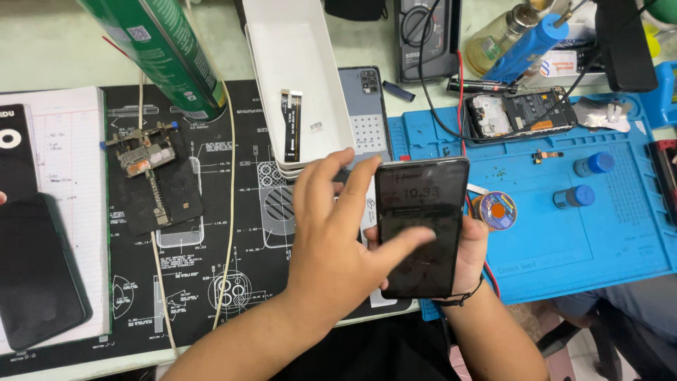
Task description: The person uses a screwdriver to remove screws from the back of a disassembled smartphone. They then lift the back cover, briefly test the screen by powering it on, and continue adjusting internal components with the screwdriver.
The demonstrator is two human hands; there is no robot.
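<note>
- Nearest to us, our left hand (331, 243) lies across the phone (422, 226), thumb flat on the glass and fingers fanned apart, closed on nothing; it looks placed to swipe the lit screen.
- Our right hand (471, 254) is clamped on the phone from behind, holding it upright over the seam between the two mats so the screen faces us.
- Largest on the bench, the black mat (240, 233) runs to the near edge of the table; its bare middle is where we have the most room to move.
- Beside it, the blue mat (564, 240) keeps an open stretch below the two small bottles (584, 180) and the solder wick reel (498, 210).
- A white tray (300, 77) stands just behind our fingers, holding a flex cable; little room there.
- Far back, an opened phone (518, 113) lies with wires clipped to it, well apart from our hands.
- At the left edge, a dark phone (39, 271) rests on a notebook (63, 155).
</note>
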